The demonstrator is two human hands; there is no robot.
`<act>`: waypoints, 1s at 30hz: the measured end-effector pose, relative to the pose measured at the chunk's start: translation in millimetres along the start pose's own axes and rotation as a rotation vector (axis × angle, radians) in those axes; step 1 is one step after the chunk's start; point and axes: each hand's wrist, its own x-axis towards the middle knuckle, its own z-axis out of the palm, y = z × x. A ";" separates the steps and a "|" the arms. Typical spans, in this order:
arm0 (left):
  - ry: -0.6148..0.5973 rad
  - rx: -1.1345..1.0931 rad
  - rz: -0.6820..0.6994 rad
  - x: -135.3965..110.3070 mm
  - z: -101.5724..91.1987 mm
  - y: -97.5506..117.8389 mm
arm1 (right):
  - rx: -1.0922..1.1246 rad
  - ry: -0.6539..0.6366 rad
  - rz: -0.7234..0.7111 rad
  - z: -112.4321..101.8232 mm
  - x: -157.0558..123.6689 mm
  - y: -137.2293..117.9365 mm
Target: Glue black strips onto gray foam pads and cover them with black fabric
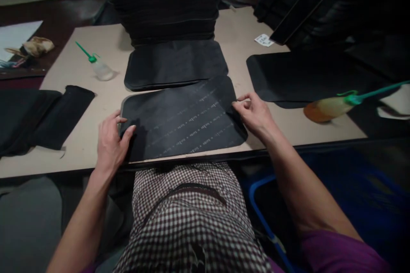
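Observation:
A black rounded-corner panel (182, 119) with rows of pale printed lettering lies at the table's front edge, close to my body. My left hand (112, 138) rests at its left edge, thumb apart from the fingers and over the surface. On the opposite side, my right hand (253, 113) pinches the panel's right edge between thumb and fingers. Just beyond it lies another black panel (176, 64), plain on top, in front of a tall stack of similar black pieces (169, 8).
A clear bottle with a green spout (103, 70) stands left; an amber-filled bottle (329, 108) is at right. Black pieces lie on the left (64, 115) and right (297, 76). A phone-like dark slab (297, 17) leans at the back right, beside a white label (264, 40).

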 end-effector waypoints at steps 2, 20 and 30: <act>-0.039 -0.131 -0.006 -12.4 -9.3 27.9 | 0.151 -0.084 0.036 -3.1 -0.5 -4.3; -0.752 -0.875 -0.357 -98.9 1.9 105.1 | 1.110 -0.236 0.390 -25.0 10.3 -79.0; -0.031 -0.048 -0.151 -41.6 -24.1 -25.2 | 0.901 -0.174 0.413 -21.1 1.7 -45.2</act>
